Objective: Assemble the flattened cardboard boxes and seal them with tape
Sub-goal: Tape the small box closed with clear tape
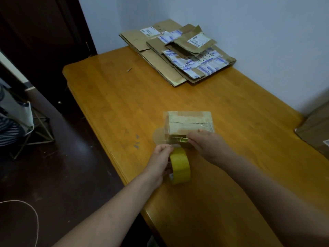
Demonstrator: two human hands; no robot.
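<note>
A small assembled cardboard box (188, 123) stands on the wooden table (124, 104), its top covered with clear tape. My left hand (160, 160) grips a yellow tape roll (180, 165) just in front of the box, with a strip of tape stretched from the roll to the box's near side. My right hand (204, 143) pinches a small yellow-green tool (180, 139) against that strip at the box's near edge. A stack of flattened cardboard boxes (178, 52) with shipping labels lies at the far end of the table.
A larger brown box (315, 129) sits at the table's right edge against the wall. A small scrap (129, 69) lies on the far left of the table. A folding stand (33, 129) and a cord (33, 216) are on the dark floor at left.
</note>
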